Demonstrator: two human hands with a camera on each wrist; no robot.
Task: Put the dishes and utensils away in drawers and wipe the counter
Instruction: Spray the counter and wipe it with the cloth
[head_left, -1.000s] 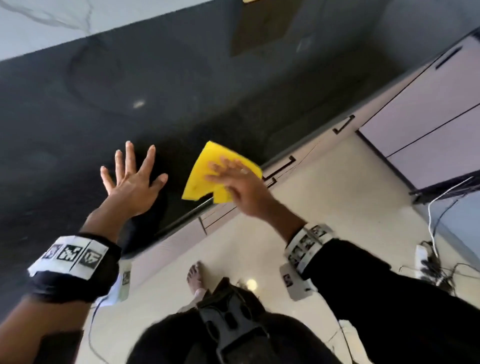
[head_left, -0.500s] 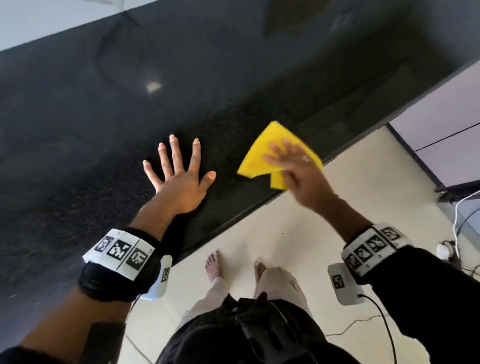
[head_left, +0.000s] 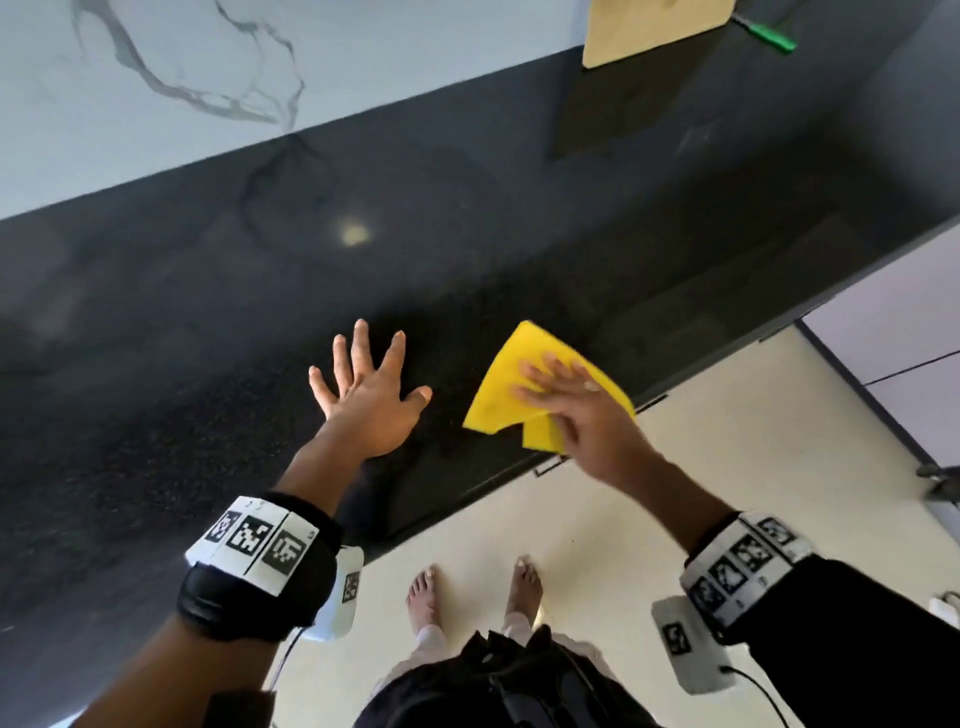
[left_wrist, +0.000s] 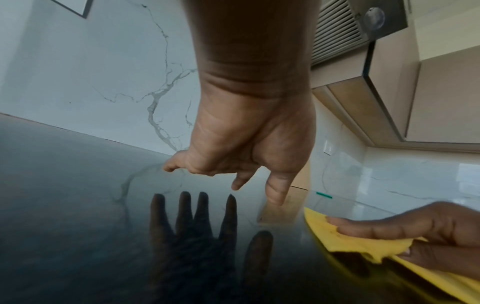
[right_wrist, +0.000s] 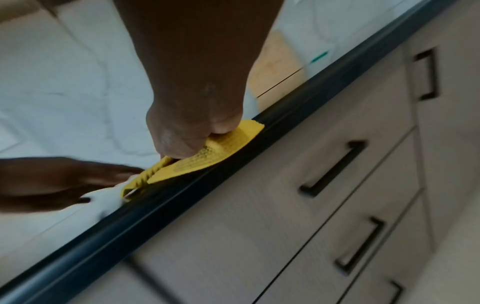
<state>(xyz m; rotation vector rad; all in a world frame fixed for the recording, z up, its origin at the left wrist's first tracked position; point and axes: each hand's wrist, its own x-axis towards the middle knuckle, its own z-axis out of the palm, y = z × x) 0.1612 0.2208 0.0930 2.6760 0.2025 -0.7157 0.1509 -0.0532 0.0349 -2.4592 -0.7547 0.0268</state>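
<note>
I see the right hand (head_left: 587, 410) pressing a folded yellow cloth (head_left: 514, 389) onto the black counter (head_left: 467, 249), right at the counter's front edge; fingers lie spread on top of the cloth in the head view, while the right wrist view shows the thumb (right_wrist: 223, 125) tucked against the cloth's near fold, so the hand is clamped on it. Left hand (head_left: 371, 400) is just beside the cloth on its left, apart from it, fingers splayed and straight, holding nothing; from the left wrist view it hovers just above the counter with its dark reflection below, contact I cannot tell. A corner of the cloth pokes past the counter's front edge. Closed drawers (right_wrist: 324, 185) with black bar handles (right_wrist: 335, 166) sit below the counter edge, directly under the cloth. At the counter's far side, against the marble backsplash (head_left: 156, 78), a wooden cutting board (head_left: 649, 26) leans, with a green-handled utensil (head_left: 769, 34) beside it, both well apart from the cloth
</note>
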